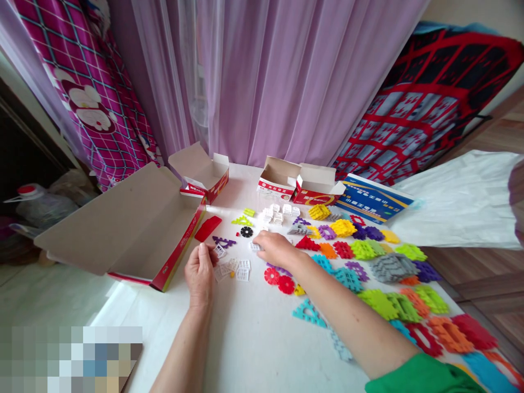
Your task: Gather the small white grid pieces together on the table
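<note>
Left hand [200,273] pinches a white tile [220,251] near its loose fellows [237,269]. Right hand [275,246], curled, fingertips on another tile [254,246] (grip unclear). Coloured blocks [368,256] spread rightward on tabletop [245,338], within reach.

Small white window pieces [235,268] lie flat on the white table, scattered close together between the two hands.

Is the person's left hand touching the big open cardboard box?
Apart. The head view shows a strip of white table between the left hand and the big open cardboard box.
</note>
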`<state>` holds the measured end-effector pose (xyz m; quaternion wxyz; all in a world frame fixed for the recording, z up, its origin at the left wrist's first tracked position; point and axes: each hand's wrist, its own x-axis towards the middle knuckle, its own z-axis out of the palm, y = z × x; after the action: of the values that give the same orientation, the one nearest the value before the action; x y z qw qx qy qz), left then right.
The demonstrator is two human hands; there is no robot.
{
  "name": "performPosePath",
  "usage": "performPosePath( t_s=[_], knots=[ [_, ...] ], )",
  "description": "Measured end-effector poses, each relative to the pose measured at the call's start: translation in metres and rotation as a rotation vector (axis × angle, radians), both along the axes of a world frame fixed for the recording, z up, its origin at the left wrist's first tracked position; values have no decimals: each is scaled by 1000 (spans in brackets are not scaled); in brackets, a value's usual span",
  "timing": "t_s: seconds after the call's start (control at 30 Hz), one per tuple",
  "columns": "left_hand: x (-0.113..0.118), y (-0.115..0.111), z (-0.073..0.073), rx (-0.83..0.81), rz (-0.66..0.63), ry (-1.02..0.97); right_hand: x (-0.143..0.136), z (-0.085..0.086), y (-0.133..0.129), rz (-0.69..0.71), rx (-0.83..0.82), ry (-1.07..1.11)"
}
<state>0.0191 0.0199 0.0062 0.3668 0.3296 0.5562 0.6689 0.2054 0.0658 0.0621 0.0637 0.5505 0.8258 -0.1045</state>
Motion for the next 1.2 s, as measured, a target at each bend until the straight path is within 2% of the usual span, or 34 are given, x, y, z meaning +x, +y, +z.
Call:
performPosePath(
  t_s=[0.1,0.4,0.57,0.77,0.9,1.2],
  knots=[
    [0,0,0,-6,1,4,1,0,-4,-3,-6,-46],
    [1,-1,3,-12,3,22,-13,-2,-7,-200,42,-36],
    [1,-1,5,-14,8,2,-19,-4,-6,-191,28,-34],
    [2,-1,5,-12,1,4,14,0,17,-205,86,192],
    [1,-1,2,-12,-3,13,34,2,39,-217,96,193],
    [1,-1,5,-8,5,30,35,-5,46,-187,76,114]
  ],
)
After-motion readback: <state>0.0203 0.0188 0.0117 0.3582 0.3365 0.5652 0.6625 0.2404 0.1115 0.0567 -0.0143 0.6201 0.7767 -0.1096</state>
